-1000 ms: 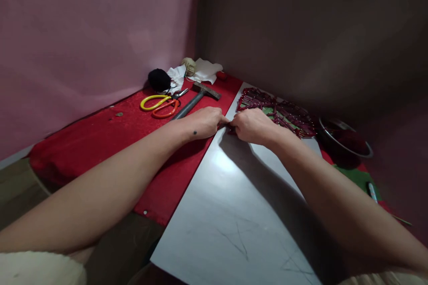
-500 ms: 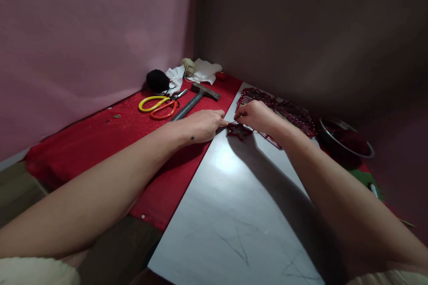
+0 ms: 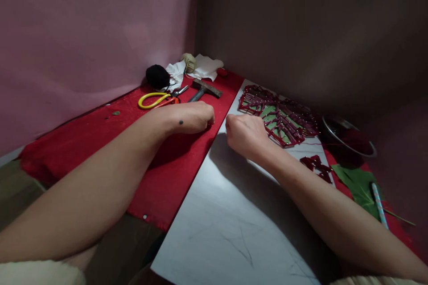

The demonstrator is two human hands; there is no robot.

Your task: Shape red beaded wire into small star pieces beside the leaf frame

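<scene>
My left hand (image 3: 199,117) is closed, fingers curled in, above the red cloth and beside the hammer (image 3: 206,88). What its fingers pinch, if anything, is hidden. Over the white board (image 3: 200,213), my right hand (image 3: 245,132) is a fist with the knuckles up, and whatever it grips cannot be made out. A short gap separates the two hands. Just beyond the right fist lies a leaf-shaped piece of nails wound with dark red thread (image 3: 281,118), green showing between the strands. A small dark red thread star (image 3: 316,167) sits past my right forearm.
Scissors with yellow and orange handles (image 3: 155,100) lie on the red cloth (image 3: 83,142) near a black yarn ball (image 3: 158,77) and a cream yarn ball (image 3: 189,62). At right are a metal bowl (image 3: 371,149), a green leaf (image 3: 357,187) and a striped pen (image 3: 379,205).
My hands have drawn apart from the small star by the board's left edge. The right one came nearer and closed into a fist, now covering that spot; the left shifted slightly left.
</scene>
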